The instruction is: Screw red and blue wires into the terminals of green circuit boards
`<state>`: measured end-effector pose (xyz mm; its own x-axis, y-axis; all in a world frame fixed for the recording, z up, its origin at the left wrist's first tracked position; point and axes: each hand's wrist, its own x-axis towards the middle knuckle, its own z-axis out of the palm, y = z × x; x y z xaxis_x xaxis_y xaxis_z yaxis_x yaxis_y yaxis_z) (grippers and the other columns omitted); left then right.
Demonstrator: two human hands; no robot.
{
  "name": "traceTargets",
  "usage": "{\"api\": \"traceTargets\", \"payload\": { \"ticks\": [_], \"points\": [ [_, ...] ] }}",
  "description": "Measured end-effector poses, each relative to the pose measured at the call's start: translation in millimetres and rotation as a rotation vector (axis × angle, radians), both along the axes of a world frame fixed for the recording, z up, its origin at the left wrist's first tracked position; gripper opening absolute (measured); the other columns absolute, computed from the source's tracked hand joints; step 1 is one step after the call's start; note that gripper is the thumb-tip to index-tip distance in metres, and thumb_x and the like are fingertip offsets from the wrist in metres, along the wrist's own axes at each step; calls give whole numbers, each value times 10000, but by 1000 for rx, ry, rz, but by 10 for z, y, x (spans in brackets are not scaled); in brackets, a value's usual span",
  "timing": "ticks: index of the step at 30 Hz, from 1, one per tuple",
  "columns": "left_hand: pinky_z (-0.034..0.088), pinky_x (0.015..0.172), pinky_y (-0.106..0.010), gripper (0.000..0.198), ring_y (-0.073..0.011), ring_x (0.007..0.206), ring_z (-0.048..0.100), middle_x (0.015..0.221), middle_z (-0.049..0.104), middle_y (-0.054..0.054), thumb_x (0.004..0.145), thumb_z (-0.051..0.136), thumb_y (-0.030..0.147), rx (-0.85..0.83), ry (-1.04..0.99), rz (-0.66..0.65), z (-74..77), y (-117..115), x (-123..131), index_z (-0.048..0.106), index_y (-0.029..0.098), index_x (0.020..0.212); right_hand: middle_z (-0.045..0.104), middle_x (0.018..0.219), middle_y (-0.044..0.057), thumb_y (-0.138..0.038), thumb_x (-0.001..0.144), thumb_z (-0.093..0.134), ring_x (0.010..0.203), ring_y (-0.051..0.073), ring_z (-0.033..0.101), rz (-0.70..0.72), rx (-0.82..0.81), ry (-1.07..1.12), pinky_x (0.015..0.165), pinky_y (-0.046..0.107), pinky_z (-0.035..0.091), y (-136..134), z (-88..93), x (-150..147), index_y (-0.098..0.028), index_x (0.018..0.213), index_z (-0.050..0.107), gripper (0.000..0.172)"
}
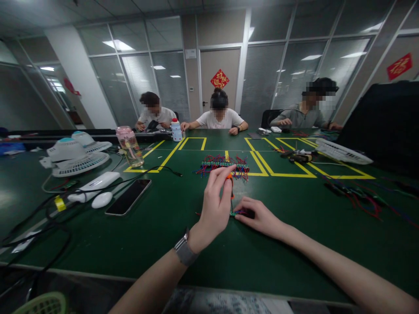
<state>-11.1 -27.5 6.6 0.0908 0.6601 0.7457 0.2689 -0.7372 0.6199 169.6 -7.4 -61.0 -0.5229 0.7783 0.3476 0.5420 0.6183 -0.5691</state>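
Note:
Upright in my left hand (pixel 216 200) is a screwdriver (pixel 232 192) with an orange and black handle, gripped between thumb and fingers. Its shaft points down at a small green circuit board (pixel 232 214) with red and blue wires, lying on the table. My right hand (pixel 257 214) rests on the table and pinches the board's right side where the wires come out. Part of the board is hidden behind my fingers. Just beyond my hands lies a row of similar green boards (pixel 224 165) with many red and blue wires.
On the green table (pixel 183 253), a phone (pixel 129 198), a white mouse (pixel 102 200), cables, fans (pixel 80 160) and a pink-lidded bottle (pixel 130 148) stand left. Wire bundles (pixel 353 194), dark tools (pixel 297 155) and a white keyboard (pixel 342 151) lie right. Several people sit across.

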Motion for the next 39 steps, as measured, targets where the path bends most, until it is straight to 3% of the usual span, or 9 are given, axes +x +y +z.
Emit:
{"api": "traceTargets", "payload": {
  "ticks": [3, 8, 14, 19, 21, 24, 32, 37, 39],
  "points": [
    [450, 1024, -362, 333, -185, 1169, 569, 1240, 608, -84, 1001, 369, 203, 11, -22, -22, -7, 67, 16, 561, 212, 1272, 620, 828, 41, -275, 849, 652, 764, 179, 582, -6, 8, 4, 691, 292, 461, 22, -15, -15, -178, 833, 664, 100],
    [516, 883, -304, 284, -168, 1006, 641, 1129, 657, -65, 961, 479, 189, 38, 0, -80, 28, 108, 18, 618, 229, 1206, 619, 822, 40, -278, 849, 654, 766, 181, 581, 2, 22, -5, 684, 292, 465, 54, -48, -22, -179, 812, 649, 105],
    [495, 699, -247, 103, -122, 738, 555, 824, 544, -6, 856, 666, 222, 136, 43, 72, 52, 67, -15, 719, 224, 944, 614, 851, 45, -270, 852, 655, 791, 189, 575, -3, 35, -10, 708, 302, 480, 20, -36, -30, -186, 836, 653, 86],
    [508, 879, -304, 319, -163, 999, 597, 1085, 594, -72, 974, 415, 172, 151, 189, -18, 121, 67, -52, 607, 214, 1225, 615, 880, 54, -235, 850, 646, 831, 199, 580, 1, 51, -18, 744, 319, 482, -11, -9, -35, -187, 871, 654, 53],
    [475, 979, -339, 362, -182, 1132, 570, 1214, 588, -95, 973, 383, 143, 199, 285, -96, 168, 100, -96, 554, 204, 1287, 611, 874, 49, -224, 842, 650, 819, 194, 580, 3, 45, -17, 730, 310, 479, -10, -7, -30, -189, 874, 656, 48],
    [476, 985, -339, 366, -180, 1151, 572, 1227, 606, -94, 970, 388, 135, 228, 374, -161, 190, 192, -190, 534, 206, 1298, 606, 877, 45, -208, 835, 651, 810, 187, 581, 10, 32, -14, 711, 297, 474, -2, -7, -21, -187, 893, 669, 64],
    [459, 711, -254, 84, -133, 753, 554, 812, 579, -11, 886, 620, 238, 141, 127, 51, -7, 338, -428, 676, 177, 897, 611, 898, 49, -219, 845, 650, 830, 184, 592, 31, -17, -13, 729, 294, 478, 11, 3, 10, -188, 957, 700, 127],
    [490, 859, -309, 328, -168, 954, 617, 1073, 635, -76, 1002, 366, 256, 19, 64, -121, -73, 299, -403, 564, 195, 1256, 610, 895, 47, -234, 849, 653, 797, 172, 593, 50, -23, -1, 715, 285, 478, 26, 0, 41, -183, 949, 706, 124],
    [498, 888, -315, 347, -171, 980, 635, 1148, 629, -90, 1002, 368, 262, -12, 22, -167, -82, 286, -372, 522, 193, 1306, 611, 897, 48, -237, 851, 653, 794, 171, 593, 62, -25, -2, 714, 285, 478, 29, 5, 52, -184, 961, 708, 134]
  ]
}}
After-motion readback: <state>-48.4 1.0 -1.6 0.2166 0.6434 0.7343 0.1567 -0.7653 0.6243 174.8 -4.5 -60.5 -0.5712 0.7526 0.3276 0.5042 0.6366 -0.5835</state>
